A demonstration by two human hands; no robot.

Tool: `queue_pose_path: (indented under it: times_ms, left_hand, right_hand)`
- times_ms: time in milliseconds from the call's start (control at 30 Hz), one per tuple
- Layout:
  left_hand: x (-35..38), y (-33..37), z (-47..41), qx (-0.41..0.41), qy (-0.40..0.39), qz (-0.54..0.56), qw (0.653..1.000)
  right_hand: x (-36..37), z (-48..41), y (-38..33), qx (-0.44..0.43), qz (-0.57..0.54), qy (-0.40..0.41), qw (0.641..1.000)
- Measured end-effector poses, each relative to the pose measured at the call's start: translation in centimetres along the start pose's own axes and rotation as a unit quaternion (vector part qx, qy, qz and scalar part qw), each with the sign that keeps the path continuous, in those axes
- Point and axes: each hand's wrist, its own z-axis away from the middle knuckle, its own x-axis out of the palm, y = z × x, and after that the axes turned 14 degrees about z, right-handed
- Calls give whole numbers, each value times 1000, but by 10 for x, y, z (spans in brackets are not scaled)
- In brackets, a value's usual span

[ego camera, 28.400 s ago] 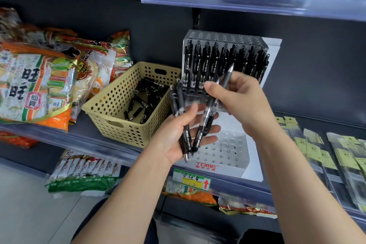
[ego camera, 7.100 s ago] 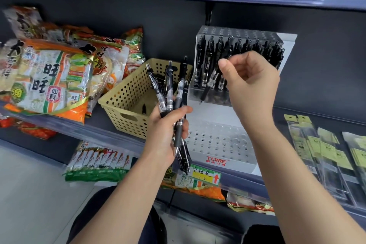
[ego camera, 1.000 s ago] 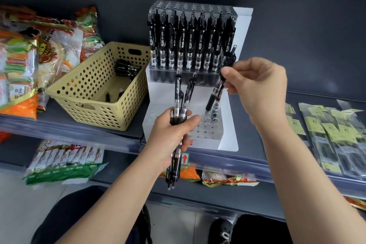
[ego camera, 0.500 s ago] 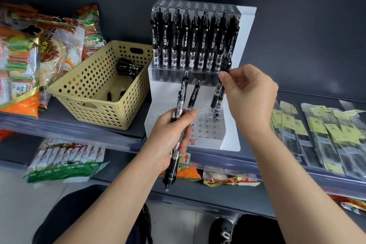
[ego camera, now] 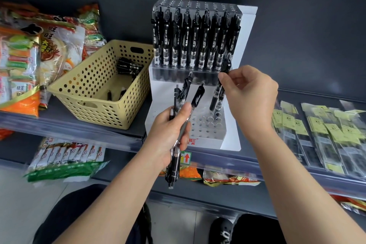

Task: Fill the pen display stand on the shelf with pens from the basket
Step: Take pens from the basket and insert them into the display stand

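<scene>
**Light, stiff pens, pinched high and dropped tip-first**

The pen display stand [ego camera: 195, 73] stood on the shelf [ego camera: 67, 127], and everything else is placed from it. Its raised back tier was packed with upright black pens [ego camera: 195, 45]; its low front tier [ego camera: 208, 128], a block of round holes, looked almost empty. Just left of the stand sat the yellow basket [ego camera: 99, 93], with a few pens left in its far corner.

The right hand [ego camera: 250, 101] pinched a single pen [ego camera: 217, 97] by its clip end, thumb and forefinger closed on it, tip hanging over the right-hand holes of the front tier. The left hand [ego camera: 170, 134] was wrapped round a bundle of spare pens [ego camera: 181, 109] in front of the stand, ends sticking out above and below the fist.

The pens seemed light, rigid and smooth-barrelled, so likely to slip in a loose bundle. A high pinch probably suited them best: the pen hangs plumb and finds its hole. They looked sturdy, though the tip could catch on a hole's rim.
</scene>
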Motion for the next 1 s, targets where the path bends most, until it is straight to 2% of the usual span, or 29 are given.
queue_pose_path:
  times_ms: [233, 367, 567, 900, 1000]
  left_hand:
    - [-1, 1, 0, 19, 7, 11, 1000]
    - [-1, 2, -1, 20, 11, 25, 999]
    - [-2, 3, -1, 25, 5, 29, 999]
    - [-2, 4, 1, 27, -5, 20, 999]
    - [-2, 4, 1, 25, -7, 19, 999]
  right_hand:
    - [7, 7, 2, -32, 91, -52, 994]
    - [14, 9, 5, -55, 121, -52, 990]
    - [16, 13, 5, -48, 70, 4, 996]
    - [8, 12, 7, -44, 104, -77, 991]
    - [-3, 5, 4, -45, 101, -64, 992]
